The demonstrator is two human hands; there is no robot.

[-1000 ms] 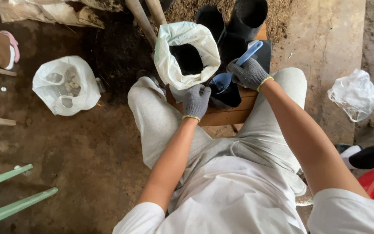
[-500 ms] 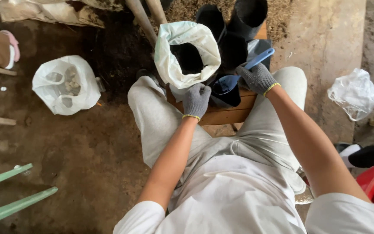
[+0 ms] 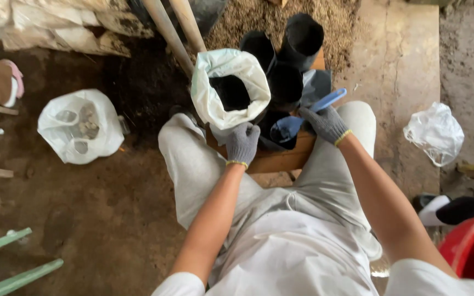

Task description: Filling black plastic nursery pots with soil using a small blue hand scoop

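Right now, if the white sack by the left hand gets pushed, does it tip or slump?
The white sack looks soft-walled with a rolled rim, so it would likely slump rather than tip. Dark soil fills it, so it is probably heavy. The left hand rests against its base, likely steadying it.

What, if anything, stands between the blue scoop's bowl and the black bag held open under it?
Nothing visible. The right hand holds the blue scoop with its bowl right at the black bag's open mouth, which the left hand steadies.
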